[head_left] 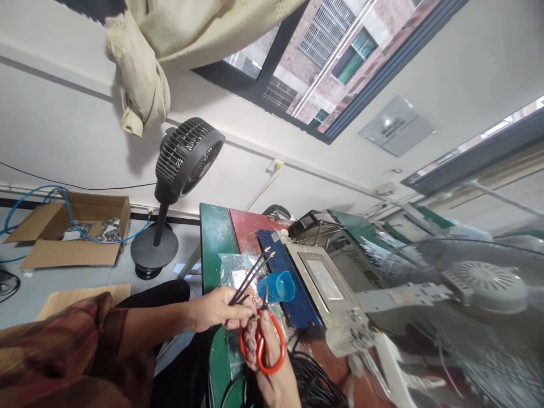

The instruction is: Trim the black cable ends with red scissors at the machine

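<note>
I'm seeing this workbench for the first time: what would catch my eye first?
Low in the middle, the right hand grips orange-handled scissors, while the left hand pinches a bundle of thin black wires with bared tips. Just past them a small blue cup sits on the bench. On the floor at left stands a black fan.
</note>
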Tool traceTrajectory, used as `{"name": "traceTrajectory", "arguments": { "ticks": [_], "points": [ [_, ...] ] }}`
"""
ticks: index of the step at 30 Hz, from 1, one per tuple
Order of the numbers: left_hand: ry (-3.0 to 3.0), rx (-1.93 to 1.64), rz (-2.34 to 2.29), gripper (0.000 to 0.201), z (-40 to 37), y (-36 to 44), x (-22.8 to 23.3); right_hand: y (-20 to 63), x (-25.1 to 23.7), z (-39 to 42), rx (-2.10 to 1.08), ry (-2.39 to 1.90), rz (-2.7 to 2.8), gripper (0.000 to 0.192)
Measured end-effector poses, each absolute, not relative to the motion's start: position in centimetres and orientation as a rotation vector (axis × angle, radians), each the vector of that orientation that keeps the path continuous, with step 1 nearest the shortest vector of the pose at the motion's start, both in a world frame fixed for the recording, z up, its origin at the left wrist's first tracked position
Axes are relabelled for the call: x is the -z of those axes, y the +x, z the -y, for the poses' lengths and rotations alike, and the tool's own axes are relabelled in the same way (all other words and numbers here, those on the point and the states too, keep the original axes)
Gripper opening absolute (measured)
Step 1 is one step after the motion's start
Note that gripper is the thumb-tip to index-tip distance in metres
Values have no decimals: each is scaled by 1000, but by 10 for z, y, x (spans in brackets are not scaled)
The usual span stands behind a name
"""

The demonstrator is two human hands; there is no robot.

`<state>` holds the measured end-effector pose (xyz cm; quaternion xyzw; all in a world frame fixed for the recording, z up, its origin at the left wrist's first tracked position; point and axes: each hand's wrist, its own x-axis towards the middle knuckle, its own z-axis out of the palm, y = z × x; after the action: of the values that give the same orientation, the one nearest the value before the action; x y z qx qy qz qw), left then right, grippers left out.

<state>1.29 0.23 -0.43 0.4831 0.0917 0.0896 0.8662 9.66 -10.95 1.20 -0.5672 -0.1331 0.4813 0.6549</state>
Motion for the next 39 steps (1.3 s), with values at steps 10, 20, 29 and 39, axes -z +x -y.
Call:
{"name": "traceTrajectory", "arguments": {
  "ticks": [10,20,29,39],
  "points": [
    [997,-197,-179,36,-2,13,4,97,-9,111,-1080,-1240,345,43],
    [1007,-231,-231,38,-1,12,2,96,-9,109,-1055,-1228,371,43],
    [977,-221,-249,38,0,14,6,98,-4,112,-1003,-1238,507,38],
    [909,-237,-259,32,3,14,4,96,2,109,-863,-1327,554,40]
  ]
}}
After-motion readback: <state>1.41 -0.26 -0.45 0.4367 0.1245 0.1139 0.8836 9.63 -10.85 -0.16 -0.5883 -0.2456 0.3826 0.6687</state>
